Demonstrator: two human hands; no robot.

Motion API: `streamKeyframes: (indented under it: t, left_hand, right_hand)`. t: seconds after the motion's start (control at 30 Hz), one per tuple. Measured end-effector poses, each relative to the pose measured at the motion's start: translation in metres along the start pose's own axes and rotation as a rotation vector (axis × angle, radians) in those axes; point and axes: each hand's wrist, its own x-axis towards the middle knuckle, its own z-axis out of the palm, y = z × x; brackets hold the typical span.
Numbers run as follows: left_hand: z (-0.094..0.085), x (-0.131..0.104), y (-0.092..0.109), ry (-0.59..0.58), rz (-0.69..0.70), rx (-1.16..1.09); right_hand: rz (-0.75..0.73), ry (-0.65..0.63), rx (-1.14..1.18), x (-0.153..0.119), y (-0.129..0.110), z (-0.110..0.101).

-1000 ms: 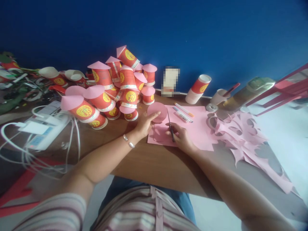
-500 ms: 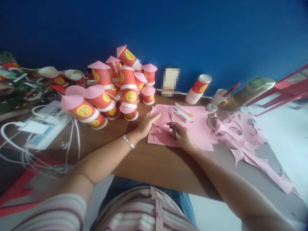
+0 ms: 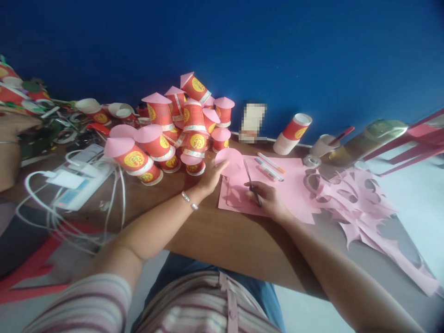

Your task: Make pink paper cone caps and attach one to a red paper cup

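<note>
Between the thumb and fingers of my left hand [image 3: 212, 176] is a round pink paper disc [image 3: 229, 161], held up over the table. My right hand [image 3: 266, 198] grips a pair of scissors [image 3: 255, 188] by the handles, blades pointing away from me and looking closed. The blades lie just right of the disc, apart from it. Beneath both hands are flat pink paper sheets [image 3: 294, 194]. Several markers [image 3: 269, 169] rest on the sheets beyond the scissors.
Red paper cups with pink cone tops [image 3: 194, 118] are piled at the back left. A white power strip [image 3: 78, 180] with cables lies left. Pink paper scraps [image 3: 367, 199], a tape roll [image 3: 312, 160] and a cup stack [image 3: 293, 134] stand right. Another person's arm [image 3: 10, 148] shows far left.
The scissors have drawn back from the disc, and their blades now look closed. My left hand has tilted the disc slightly. The view has shifted left, and another person's arm has come in.
</note>
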Motion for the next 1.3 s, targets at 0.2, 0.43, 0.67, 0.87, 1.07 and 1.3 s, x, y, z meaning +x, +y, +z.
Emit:
streamKeyframes:
  t: [0.2, 0.43, 0.67, 0.87, 1.07, 1.3]
  left_hand:
    - [-0.002, 0.001, 0.000, -0.064, 0.001, -0.015]
    - [0.000, -0.004, 0.009, -0.130, -0.036, 0.050]
    - [0.001, -0.005, 0.009, -0.114, -0.109, 0.009]
    - [0.000, -0.003, 0.007, -0.138, -0.096, 0.013]
    - [-0.001, -0.002, 0.010, -0.154, 0.019, 0.058]
    - [-0.002, -0.002, 0.011, -0.168, 0.017, 0.032]
  right_hand:
    - [0.000, -0.042, -0.100, 0.000, -0.001, -0.002]
    - [-0.067, -0.024, -0.213, -0.001, -0.001, -0.001]
    - [-0.089, -0.025, -0.271, 0.000, 0.002, -0.003]
    - [-0.058, -0.026, -0.216, 0.001, 0.003, -0.003]
    - [-0.013, -0.029, -0.156, 0.000, -0.003, -0.002]
    - [0.003, -0.036, -0.135, -0.002, -0.006, -0.001]
